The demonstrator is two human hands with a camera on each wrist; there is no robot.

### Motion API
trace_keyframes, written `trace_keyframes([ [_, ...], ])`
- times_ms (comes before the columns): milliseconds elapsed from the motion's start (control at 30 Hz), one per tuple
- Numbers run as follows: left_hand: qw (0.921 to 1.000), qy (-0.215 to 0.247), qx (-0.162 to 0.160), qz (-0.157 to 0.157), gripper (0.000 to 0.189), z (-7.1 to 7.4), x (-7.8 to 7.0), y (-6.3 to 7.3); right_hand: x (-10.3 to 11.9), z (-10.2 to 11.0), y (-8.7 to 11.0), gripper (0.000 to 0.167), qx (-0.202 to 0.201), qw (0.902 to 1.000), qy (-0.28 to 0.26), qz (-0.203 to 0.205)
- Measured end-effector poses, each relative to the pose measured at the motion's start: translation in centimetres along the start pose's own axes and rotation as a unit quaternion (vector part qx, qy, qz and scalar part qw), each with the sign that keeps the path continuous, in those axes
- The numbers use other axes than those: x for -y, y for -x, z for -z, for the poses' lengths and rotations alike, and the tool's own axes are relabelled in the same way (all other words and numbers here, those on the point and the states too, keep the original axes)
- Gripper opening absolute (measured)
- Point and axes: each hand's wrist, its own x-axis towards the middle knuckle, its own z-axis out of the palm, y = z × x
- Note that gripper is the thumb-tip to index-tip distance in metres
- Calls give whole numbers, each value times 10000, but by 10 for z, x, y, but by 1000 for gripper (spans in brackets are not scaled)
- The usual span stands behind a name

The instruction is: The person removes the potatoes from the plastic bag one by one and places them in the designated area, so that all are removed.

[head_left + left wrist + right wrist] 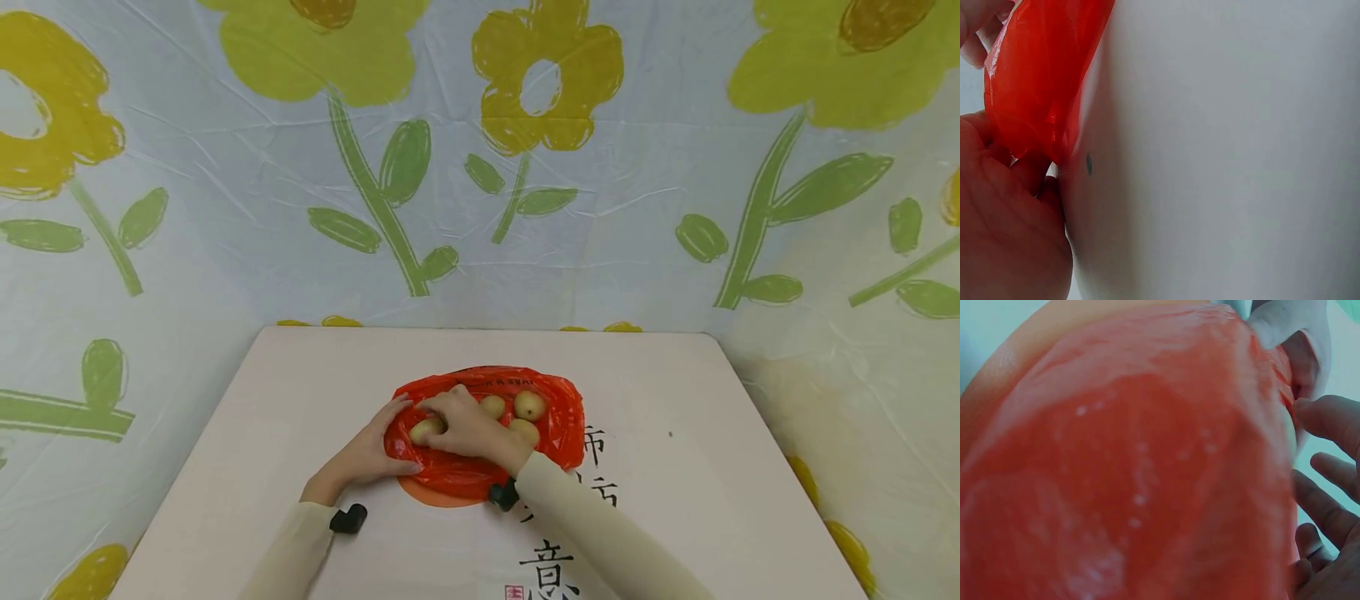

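A red plastic bag point(558, 425) lies spread on the table with its mouth facing up, holding several round, pale yellow potatoes. My left hand point(375, 446) grips the bag's left edge, fingers at the far side and thumb at the near side. In the left wrist view, the left hand point(1010, 219) has red plastic between its fingers. Over the bag's left part, my right hand point(468, 423) reaches in, its thumb and forefinger on either side of one potato point(426, 431). The right wrist view shows the right hand point(1329, 506) with spread fingers beside the red plastic point(1135, 475).
Three potatoes, one of them the larger potato point(529, 406), sit in the bag's right half. Black written characters point(551, 567) and an orange disc point(438, 493) are printed on the pale table point(315, 392). A flower-print sheet point(600, 250) stands around the table.
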Motion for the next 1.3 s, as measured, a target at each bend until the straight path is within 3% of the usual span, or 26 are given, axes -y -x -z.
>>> trace_keyframes([
  [567, 9999, -114, 32, 109, 116, -2, -1, 0, -1, -10, -3, 41, 19, 9972, 742, -87],
  [1033, 9998, -29, 21, 201, 117, -1, 1, 0, 1, -7, -4, 36, 194, 9964, 799, -218],
  [1300, 9998, -39, 71, 171, 118, -1, 1, 0, 1, -8, -4, 34, 22, 9971, 736, -217],
])
